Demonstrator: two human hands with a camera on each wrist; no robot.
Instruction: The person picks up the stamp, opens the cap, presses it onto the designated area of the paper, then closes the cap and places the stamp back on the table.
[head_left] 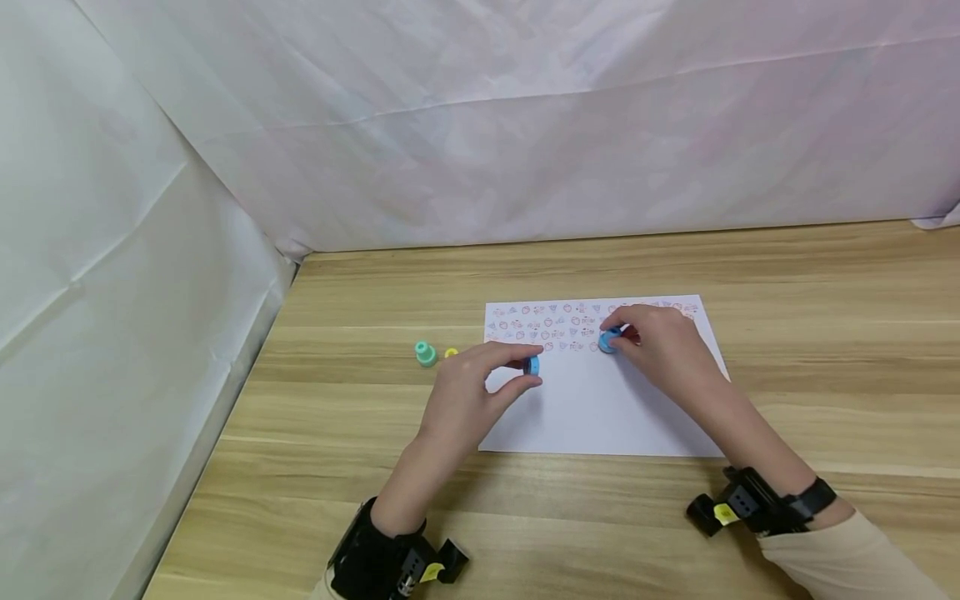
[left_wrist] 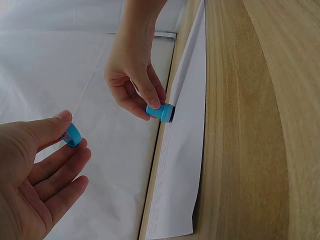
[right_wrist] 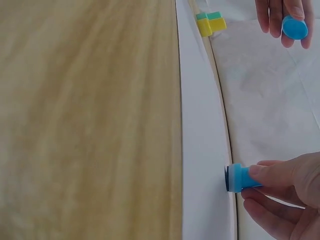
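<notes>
A white sheet of paper (head_left: 600, 408) lies on the wooden table (head_left: 825, 350), its far strip covered with rows of small red and blue stamped marks. My right hand (head_left: 660, 350) pinches a blue stamp (head_left: 609, 340) and holds its dark face against the paper (right_wrist: 200, 165); the stamp (right_wrist: 240, 178) shows the same in the right wrist view. My left hand (head_left: 480, 379) pinches a blue cap (head_left: 532, 365) between thumb and forefinger, just above the paper's left edge. The left wrist view shows the cap (left_wrist: 73, 134) and the stamp (left_wrist: 161, 112).
A green stamp (head_left: 425, 353) and a small yellow piece (head_left: 451, 353) stand on the table left of the paper. White cloth (head_left: 450, 125) hangs along the back and left side. Black wrist mounts (head_left: 750, 500) sit on both forearms.
</notes>
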